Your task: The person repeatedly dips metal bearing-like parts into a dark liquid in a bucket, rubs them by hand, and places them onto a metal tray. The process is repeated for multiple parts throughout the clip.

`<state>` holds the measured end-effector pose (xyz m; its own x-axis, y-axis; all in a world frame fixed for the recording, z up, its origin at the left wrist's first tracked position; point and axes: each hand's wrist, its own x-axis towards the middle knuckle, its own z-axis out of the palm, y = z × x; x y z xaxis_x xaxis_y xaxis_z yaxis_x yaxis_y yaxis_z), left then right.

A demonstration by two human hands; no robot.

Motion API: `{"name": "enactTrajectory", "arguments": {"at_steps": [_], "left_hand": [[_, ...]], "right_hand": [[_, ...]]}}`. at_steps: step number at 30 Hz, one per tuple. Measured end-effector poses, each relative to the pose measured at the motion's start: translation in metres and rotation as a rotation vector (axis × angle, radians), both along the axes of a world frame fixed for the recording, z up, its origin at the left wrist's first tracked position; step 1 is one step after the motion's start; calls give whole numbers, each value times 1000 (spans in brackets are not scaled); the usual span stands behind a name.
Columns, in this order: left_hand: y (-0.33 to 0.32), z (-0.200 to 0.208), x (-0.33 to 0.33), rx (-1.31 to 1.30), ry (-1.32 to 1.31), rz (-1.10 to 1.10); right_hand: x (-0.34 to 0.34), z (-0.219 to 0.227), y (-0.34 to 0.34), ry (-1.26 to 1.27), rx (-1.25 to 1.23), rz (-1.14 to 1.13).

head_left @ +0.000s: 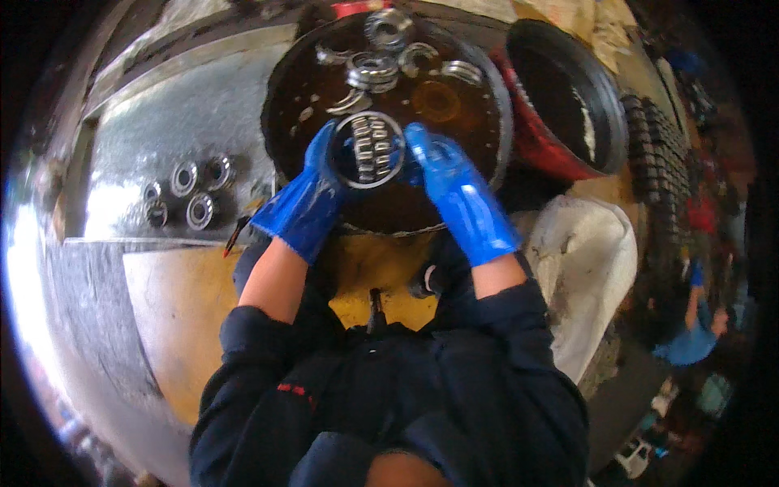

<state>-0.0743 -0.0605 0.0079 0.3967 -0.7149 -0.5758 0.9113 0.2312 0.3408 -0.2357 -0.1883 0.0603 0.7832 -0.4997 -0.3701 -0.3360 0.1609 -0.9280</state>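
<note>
Both my hands wear long blue rubber gloves. A shiny metal roller bearing (372, 148), with rows of rollers showing inside its ring, is held up over a wide round tub (268, 130) of brown liquid. My left hand (307, 199) is closed on the bearing's left side. At the other side, my right hand (462, 191) grips the right edge, its thumb raised and its fingers partly hidden behind the ring. Beyond them, several bearings and rings (372, 71) sit at the tub's far side, partly in the liquid.
On a metal tray (138, 105) at the left stand several bearings (200, 209), near a red-tipped tool (235, 237). A tilted red drum (527, 114) adjoins the tub, with a white sack (592, 252) nearer me. Stacked dark parts (661, 150) and a person in blue (690, 345) are farther right.
</note>
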Motion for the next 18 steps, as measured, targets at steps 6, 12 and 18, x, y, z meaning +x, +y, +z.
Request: {"name": "enactTrajectory", "arguments": {"at_steps": [6,12,18], "left_hand": [[2,10,-14,-71,-193,-144],[3,-33,-21,-472,-378,-183],[4,-71,22,-678,-251,-294]], "right_hand": [[9,-49,0,-254,-1169,165],[23,-60,2,133,-550,-28],[40,-38,7,237,-559,104]]}}
